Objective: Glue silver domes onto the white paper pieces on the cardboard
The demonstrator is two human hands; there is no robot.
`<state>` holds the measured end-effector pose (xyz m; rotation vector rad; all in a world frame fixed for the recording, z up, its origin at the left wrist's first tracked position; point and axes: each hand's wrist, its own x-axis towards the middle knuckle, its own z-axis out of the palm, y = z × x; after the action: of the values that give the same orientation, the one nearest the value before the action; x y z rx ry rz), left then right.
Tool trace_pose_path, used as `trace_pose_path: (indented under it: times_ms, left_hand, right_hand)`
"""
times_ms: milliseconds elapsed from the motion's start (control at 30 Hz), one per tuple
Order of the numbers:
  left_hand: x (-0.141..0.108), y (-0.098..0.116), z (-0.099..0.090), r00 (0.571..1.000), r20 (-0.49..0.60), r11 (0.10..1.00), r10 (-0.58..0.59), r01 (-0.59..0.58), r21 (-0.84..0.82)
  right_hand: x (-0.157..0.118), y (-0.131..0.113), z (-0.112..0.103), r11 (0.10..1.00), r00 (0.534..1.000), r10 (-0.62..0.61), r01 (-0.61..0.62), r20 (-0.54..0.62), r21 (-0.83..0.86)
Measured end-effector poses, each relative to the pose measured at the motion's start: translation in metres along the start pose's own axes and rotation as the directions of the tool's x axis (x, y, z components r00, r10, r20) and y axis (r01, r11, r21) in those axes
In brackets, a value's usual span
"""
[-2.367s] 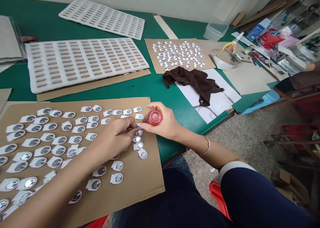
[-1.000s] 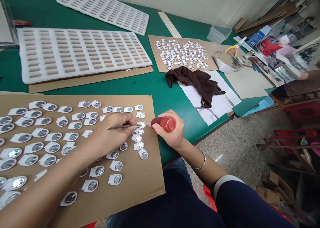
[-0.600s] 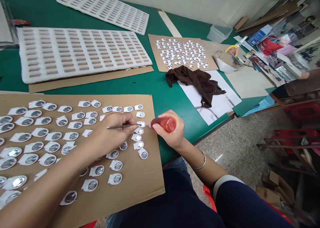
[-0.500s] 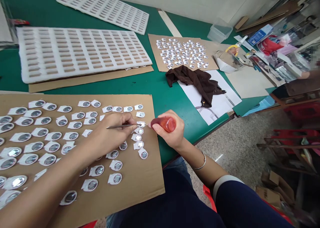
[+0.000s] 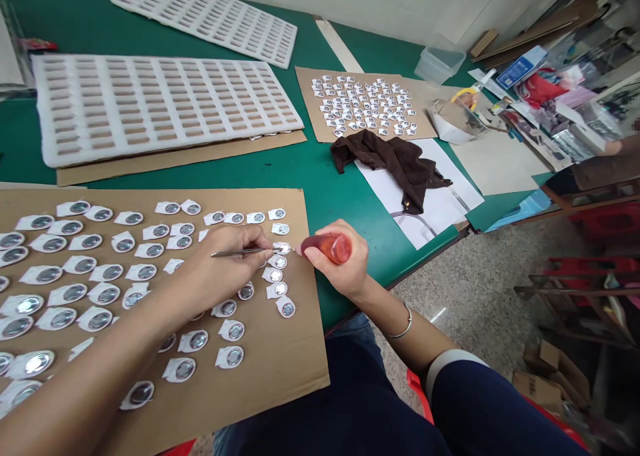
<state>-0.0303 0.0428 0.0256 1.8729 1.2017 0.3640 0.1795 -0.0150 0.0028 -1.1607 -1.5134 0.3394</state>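
Note:
My left hand (image 5: 235,259) is closed on a pair of metal tweezers (image 5: 230,253), whose tips touch a small round silver piece on white backing (image 5: 283,249). My right hand (image 5: 345,266) grips a squeeze bottle (image 5: 330,247) of red liquid. The bottle lies tilted on its side, and its thin nozzle points left at that same piece. Around my hands, many more round silver pieces on white paper tabs (image 5: 234,356) lie in loose rows across a brown cardboard sheet (image 5: 280,376). My left forearm hides some of them.
White foam trays with slots (image 5: 165,106) lie at the back left. Another cardboard sheet (image 5: 310,109) behind carries more small pieces. A dark brown cloth (image 5: 395,163) rests on white paper (image 5: 425,233). A clear plastic box (image 5: 440,63) and scissors (image 5: 467,96) sit farther right.
Hardly anything differs. Both hands hold the tweezers and the bottle in the same place, and the view has shifted very slightly.

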Motion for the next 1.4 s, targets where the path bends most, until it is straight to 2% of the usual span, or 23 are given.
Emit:
trace_pose_path:
  times_ms: [167,400,1233,1400]
  left_hand:
    - [-0.0015,0.0059,-0.0017,0.999,0.024,0.999,-0.043,0.043,0.008]
    - [-0.0016,0.0035,-0.0016,0.995,0.049,0.997,-0.081,0.082,-0.004]
    - [-0.0015,0.007,-0.0008,0.999,0.016,0.997,-0.037,0.038,-0.07]
    - [-0.0025,0.0075,-0.0023,0.998,0.017,0.996,-0.06,0.061,-0.071]
  right_hand:
    - [-0.0002,-0.001,-0.0004,1.0,1.0,0.006,-0.006,0.007,-0.01]
    - [0.0008,-0.0028,-0.0002,0.999,1.0,0.013,-0.012,0.022,-0.029]
    - [-0.0003,-0.0021,0.0002,1.0,0.999,0.011,-0.011,0.042,0.0]
    - [-0.0007,-0.0018,0.0008,1.0,0.999,0.008,-0.009,0.047,0.016]
